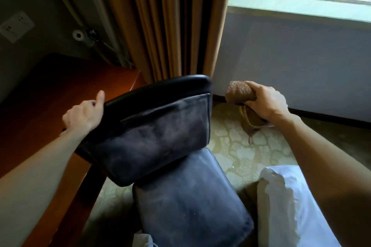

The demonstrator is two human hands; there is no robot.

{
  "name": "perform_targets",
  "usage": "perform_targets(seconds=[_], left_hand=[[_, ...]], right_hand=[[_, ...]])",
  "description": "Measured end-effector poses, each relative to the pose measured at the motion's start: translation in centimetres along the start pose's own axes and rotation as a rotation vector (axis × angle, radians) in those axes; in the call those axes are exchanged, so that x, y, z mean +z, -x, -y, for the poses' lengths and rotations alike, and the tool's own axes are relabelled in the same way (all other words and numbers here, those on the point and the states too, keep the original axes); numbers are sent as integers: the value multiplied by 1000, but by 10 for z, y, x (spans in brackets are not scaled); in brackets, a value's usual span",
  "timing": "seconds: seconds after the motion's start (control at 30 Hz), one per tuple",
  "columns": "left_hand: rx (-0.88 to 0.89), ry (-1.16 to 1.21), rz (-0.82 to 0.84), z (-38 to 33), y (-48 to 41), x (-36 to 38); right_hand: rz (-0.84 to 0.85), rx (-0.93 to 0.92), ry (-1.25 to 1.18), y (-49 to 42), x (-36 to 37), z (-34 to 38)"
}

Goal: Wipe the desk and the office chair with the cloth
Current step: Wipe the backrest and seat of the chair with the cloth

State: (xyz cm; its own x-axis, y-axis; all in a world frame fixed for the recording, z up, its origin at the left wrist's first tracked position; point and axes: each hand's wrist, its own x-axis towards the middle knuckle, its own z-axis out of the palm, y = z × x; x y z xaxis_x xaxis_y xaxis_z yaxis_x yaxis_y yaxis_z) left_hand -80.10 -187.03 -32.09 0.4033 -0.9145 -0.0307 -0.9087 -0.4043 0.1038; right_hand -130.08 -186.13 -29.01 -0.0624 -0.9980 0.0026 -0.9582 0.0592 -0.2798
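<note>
nearest to me i see a white fabric bundle (289,206) at the lower right, beside the dark blue-black leather seat cushion (190,202) of the office chair. both forearms reach forward over it. my left hand (84,114) grips the left edge of the chair's black leather backrest (156,126), fingers wrapped behind it and the thumb sticking up; the backrest leans toward me and shows pale dusty smears on its face. my right hand (265,102) is clenched around a bunched brown terry cloth (239,92), held in the air just right of the backrest's top corner and not touching it; a loose end of the cloth hangs below the fist. under it lies pale green patterned carpet (236,146). the reddish-brown wooden desk (50,94) runs along the left, touching or just behind the backrest, i cannot tell which. farther off hang tan pleated curtains (170,22), with a window sill (301,6) to the right.
</note>
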Motion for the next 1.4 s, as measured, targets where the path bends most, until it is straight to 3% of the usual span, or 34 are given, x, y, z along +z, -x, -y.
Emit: perform_targets(seconds=[0.17,0.37,0.67,1.0,1.23,1.4], left_hand=[[-150,2,33,33,28,-6],[-257,9,59,62,75,-16],[-344,81,65,99,106,-16],[-312,203,63,98,107,-18],[-435,180,42,105,141,-19],[-667,288,95,115,203,-22]], right_hand=[[35,85,-64,49,0,-55],[182,42,-109,95,21,-67],[307,-53,-126,105,49,-8],[383,-210,-53,84,71,73],[377,-296,-21,79,62,28],[384,-363,35,69,42,-32]])
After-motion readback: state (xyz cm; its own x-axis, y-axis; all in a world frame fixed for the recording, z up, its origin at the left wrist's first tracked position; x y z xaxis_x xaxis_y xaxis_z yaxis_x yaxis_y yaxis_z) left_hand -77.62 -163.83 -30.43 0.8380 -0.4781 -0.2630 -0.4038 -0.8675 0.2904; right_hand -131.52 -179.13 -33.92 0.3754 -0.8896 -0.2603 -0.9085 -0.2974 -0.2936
